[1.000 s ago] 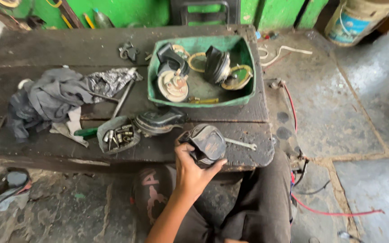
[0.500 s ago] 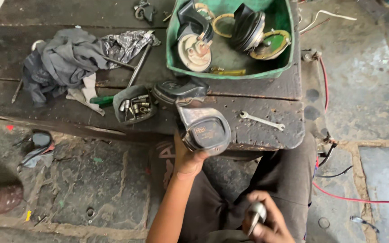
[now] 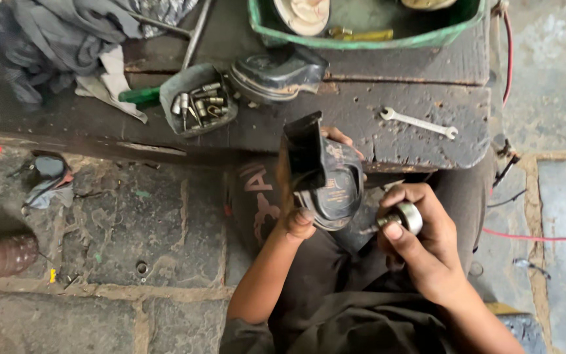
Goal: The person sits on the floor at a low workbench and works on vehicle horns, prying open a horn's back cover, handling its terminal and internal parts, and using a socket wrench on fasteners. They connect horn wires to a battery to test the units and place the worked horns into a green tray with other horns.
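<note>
Black horn upright — mouth up-left.

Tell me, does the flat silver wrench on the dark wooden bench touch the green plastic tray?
Apart. The head view shows the silver wrench lying flat, with bare bench wood between it and the green tray.

One head-worn view; looks steeply down, close over lap and workbench edge.
</note>
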